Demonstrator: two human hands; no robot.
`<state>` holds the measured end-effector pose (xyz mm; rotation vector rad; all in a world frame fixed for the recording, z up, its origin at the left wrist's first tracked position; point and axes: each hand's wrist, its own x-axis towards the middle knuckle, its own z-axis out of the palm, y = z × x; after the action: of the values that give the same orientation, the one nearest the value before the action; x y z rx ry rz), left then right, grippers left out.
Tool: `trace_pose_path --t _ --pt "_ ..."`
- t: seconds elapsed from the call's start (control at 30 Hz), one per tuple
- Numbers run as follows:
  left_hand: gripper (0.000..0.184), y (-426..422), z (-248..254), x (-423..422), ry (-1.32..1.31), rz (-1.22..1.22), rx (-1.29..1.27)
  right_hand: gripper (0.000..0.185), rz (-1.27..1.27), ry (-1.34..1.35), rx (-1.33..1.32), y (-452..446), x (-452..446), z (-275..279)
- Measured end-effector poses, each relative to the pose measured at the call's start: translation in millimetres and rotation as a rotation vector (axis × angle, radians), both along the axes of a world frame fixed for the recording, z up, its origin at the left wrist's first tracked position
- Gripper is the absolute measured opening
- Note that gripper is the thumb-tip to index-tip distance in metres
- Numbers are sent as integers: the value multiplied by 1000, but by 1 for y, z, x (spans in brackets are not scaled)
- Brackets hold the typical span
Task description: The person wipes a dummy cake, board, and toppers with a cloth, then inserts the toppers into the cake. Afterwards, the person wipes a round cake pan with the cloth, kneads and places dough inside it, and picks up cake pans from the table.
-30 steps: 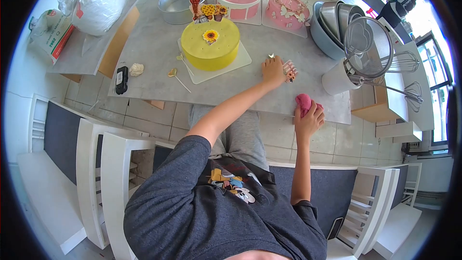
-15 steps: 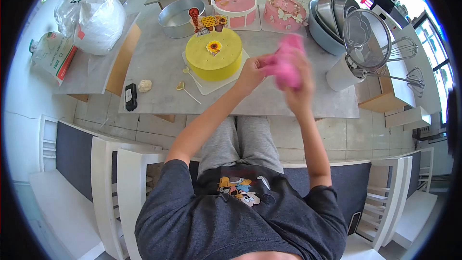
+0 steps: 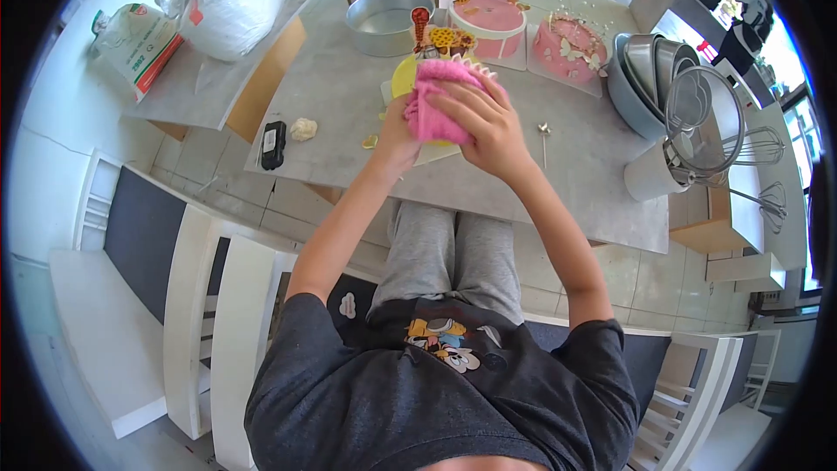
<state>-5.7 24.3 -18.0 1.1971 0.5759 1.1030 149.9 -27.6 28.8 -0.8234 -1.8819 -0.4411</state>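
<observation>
A fluffy pink cloth with a pale scalloped edge is bunched between my two hands, in front of the yellow cake. My left hand grips its left side, with most of the fingers hidden behind it. Across the right side and top lie the curled fingers of my right hand. The cloth and hands cover most of the cake, though its sunflower toppers show above. A gold pick is partly visible left of my left wrist. Right of my right hand lies a silver star-tipped pick.
Behind are two pink cakes and a round metal pan. Bowls, a strainer and a white container with whisks stand right. A black case and whitish lump lie left.
The pink cloth has moved left, in front of the yellow cake, and my right hand with it. The view has turned and shifted. The silver pick now shows on the table.
</observation>
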Motion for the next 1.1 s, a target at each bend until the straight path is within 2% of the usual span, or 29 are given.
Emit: trace_pose_path --t 0.03,0.07,0.1,0.13,0.2,0.23,0.3,0.33,0.37,0.4,0.47,0.53,0.7,0.77,0.83,0.87,0.93,1.07,1.1 --pt "29 -3 1 -4 5 25 114 42 3 41 -36 16 -2 -10" --pt "29 -6 3 -12 8 34 109 44 10 75 -74 29 -3 -22" --pt "27 -8 7 -23 -13 -26 -29 34 -28 418 -279 38 0 -33" --pt "26 -10 13 -31 -34 -87 -160 34 -11 413 -276 48 10 -34" --pt "27 -20 24 -41 -122 -21 -160 21 41 935 -622 55 20 -30" --pt "28 -23 27 -45 -220 31 -160 21 56 935 -628 50 14 -30" --pt "29 -18 30 -46 -203 85 -105 25 706 1378 -1245 22 -2 -29" --pt "30 -17 32 -44 -185 120 -57 33 777 1472 -1358 9 -18 -27" --pt "30 -20 33 -40 -183 118 -61 36 905 1487 -1450 1 -26 -35" --pt "31 -23 37 -34 -178 85 -72 36 901 1495 -1446 -5 -35 -36" --pt "32 -24 39 -30 -172 45 -80 37 1002 1502 -1330 -12 -48 -35" --pt "30 -21 39 -35 -106 38 -9 38 999 1429 -1318 -11 -49 -34" --pt "29 -27 49 -33 -159 53 57 36 930 1262 -1242 -14 -51 -22" --pt "30 -28 55 -35 -146 56 53 29 798 1125 -1213 -14 -52 -16" --pt "29 -23 63 -41 17 -94 -61 26 804 1159 -1207 -16 -54 -16" --pt "29 -20 61 -43 18 -95 -62 24 810 1189 -1198 -17 -55 -16" --pt "25 -15 58 -45 183 -55 179 23 824 1243 -1201 -23 -56 -12" --pt "19 -24 57 -41 101 8 168 22 811 1281 -1209 -36 -54 2" --pt "21 -25 62 -41 -11 31 142 22 810 1281 -1209 -40 -54 4"
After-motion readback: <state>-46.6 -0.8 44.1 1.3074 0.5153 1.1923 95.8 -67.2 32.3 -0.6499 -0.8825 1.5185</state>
